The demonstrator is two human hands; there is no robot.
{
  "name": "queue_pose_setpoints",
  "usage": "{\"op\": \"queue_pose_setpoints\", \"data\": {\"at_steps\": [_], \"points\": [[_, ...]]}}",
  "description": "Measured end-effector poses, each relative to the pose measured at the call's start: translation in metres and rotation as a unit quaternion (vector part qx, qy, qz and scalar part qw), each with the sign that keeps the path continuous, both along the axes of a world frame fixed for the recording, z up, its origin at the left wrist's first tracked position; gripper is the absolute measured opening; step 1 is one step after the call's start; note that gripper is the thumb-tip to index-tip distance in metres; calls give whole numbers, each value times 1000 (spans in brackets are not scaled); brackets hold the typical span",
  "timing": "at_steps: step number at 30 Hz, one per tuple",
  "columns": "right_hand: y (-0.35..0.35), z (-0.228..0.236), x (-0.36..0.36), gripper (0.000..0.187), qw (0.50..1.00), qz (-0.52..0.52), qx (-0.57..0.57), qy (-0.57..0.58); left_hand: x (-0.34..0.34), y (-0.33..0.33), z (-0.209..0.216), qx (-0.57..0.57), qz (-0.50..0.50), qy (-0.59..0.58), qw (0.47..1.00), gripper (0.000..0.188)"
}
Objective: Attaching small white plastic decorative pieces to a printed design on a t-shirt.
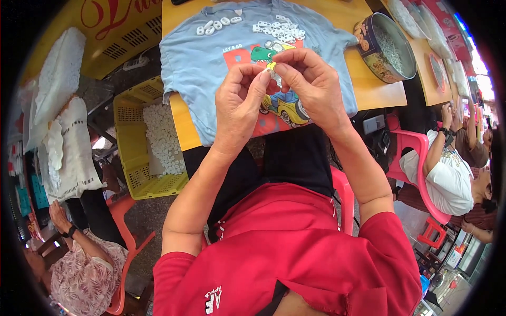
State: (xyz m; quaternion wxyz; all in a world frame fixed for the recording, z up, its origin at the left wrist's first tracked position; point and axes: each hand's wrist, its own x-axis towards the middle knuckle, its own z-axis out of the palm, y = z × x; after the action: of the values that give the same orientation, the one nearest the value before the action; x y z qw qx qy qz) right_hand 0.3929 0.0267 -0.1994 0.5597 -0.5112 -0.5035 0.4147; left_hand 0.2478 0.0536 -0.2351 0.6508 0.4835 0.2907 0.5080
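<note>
My left hand [238,102] and my right hand [315,87] meet above a light-blue T-shirt [191,73] spread on the table. Thumbs and fingertips of both hands are pinched together around a small whitish part [269,70]; the fingers cover most of it, so its exact kind does not show. Beyond my hands, a pile of small white plastic pieces with holes [282,30] lies on the shirt. To its left is a short row of white oval pieces [215,25], each with dark holes.
At the right table edge stands a round tin [370,50] holding many small metallic bits. A yellow plastic crate [132,158] with white pieces sits low on my left. Other people [445,163] sit on pink chairs at right, and one person [87,268] at left.
</note>
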Motion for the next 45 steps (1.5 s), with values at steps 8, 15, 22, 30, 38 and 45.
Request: {"op": "queue_pose_setpoints", "data": {"at_steps": [8,15,22,30,38,45], "points": [[1,-3,-2,16,1000,-3,-1,15,0,1,-1,-1,2,10,1000,13],[0,-6,-8,17,1000,-22,13,16,0,1,0,0,11,19,1000,14],[0,-15,-23,15,996,-66,36,52,1,-1,0,-7,32,-6,999,13],[2,-15,-28,16,991,-74,25,112,0,0,1,-10,44,-2,999,11],[4,-15,-26,16,990,-72,15,117,-1,1,2,-19,30,-13,999,10],[4,-15,-27,16,991,-76,14,110,-1,1,2,-10,30,-12,999,10]]}}
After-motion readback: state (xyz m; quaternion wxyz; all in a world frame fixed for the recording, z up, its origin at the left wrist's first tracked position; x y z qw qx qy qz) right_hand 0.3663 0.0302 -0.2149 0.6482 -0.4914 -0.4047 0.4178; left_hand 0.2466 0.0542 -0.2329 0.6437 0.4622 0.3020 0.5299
